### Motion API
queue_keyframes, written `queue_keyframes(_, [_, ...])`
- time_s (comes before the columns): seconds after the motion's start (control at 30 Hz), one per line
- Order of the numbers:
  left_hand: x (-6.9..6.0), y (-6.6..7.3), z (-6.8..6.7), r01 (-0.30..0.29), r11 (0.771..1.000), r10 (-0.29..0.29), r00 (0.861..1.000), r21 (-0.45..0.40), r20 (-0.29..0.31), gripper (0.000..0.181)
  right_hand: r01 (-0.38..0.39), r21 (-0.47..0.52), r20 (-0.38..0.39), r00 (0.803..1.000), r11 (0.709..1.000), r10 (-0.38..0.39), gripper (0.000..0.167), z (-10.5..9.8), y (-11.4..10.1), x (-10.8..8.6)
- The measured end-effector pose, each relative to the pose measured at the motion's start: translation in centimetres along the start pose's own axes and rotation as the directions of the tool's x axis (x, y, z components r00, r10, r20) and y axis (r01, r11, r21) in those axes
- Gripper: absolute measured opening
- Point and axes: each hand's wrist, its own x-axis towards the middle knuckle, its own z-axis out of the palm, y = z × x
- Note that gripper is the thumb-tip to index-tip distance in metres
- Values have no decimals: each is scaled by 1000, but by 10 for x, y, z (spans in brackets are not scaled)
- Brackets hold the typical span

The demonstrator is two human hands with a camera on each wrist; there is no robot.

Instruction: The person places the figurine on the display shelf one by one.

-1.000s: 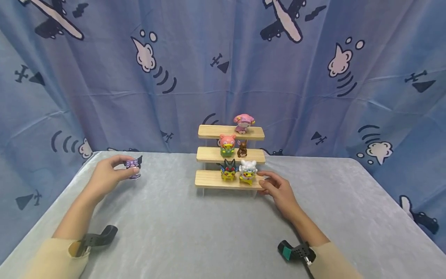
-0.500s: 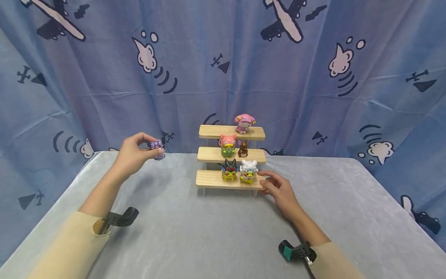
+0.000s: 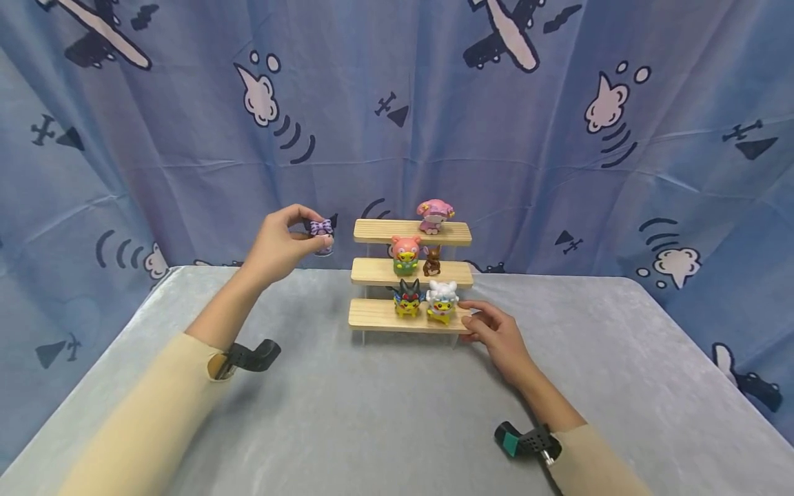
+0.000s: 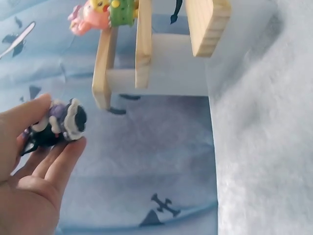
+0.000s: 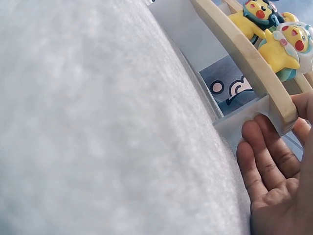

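Note:
My left hand [image 3: 280, 246] pinches a small black, white and purple figurine [image 3: 322, 235] with a striped bow. It is held in the air, left of the three-tier wooden display shelf [image 3: 372, 314] and apart from it. In the left wrist view the figurine [image 4: 59, 121] lies sideways between thumb and fingers. At the right end of the bottom tier, my right hand [image 3: 498, 339] grips the shelf. In the right wrist view, fingertips [image 5: 252, 131] reach under the plank's end, against the pale side panel.
A pink-hooded figurine [image 3: 435, 216] stands on the top tier. The middle tier bears a pink-and-green figurine [image 3: 406, 256] and a brown one [image 3: 432, 262]. Black-eared [image 3: 407, 299] and white-capped [image 3: 442, 302] yellow figurines share the bottom tier. A patterned curtain [image 3: 521, 172] hangs behind the grey-covered table [image 3: 384, 413].
The left hand has lifted the figurine from low over the table's left side and carried it right, up to the top tier's height. The right hand stays at the shelf.

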Motion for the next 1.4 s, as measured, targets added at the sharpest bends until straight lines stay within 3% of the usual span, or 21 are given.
queue_keyframes(0.3, [23, 21, 29, -71, 997, 70, 997, -44, -18, 33, -8, -2, -14, 1000, 1000, 8, 37, -3, 2, 0])
queue_keyframes(0.6, [40, 37, 47, -119, 990, 118, 993, 73, 28, 29, 5, 13, -3, 1000, 1000, -5, 37, -1, 2, -1])
queue_keyframes(0.77, [48, 40, 59, -150, 984, 149, 989, 92, 16, 28, 8, 10, -4, 1000, 1000, -8, 37, -1, 1, 0])
queue_keyframes(1.0, [61, 41, 78, -146, 989, 146, 989, -13, -36, 30, 14, 13, -5, 1000, 1000, -14, 36, -1, 0, -1])
queue_keyframes(1.23, [72, 38, 93, -86, 988, 93, 995, -131, 46, 30, 4, 11, -7, 1000, 1000, -4, 36, 0, 2, -1])
queue_keyframes(1.4, [74, 36, 99, -71, 983, 84, 994, -167, 72, 31, 9, 10, -14, 1000, 1000, -9, 35, 1, 1, -1])
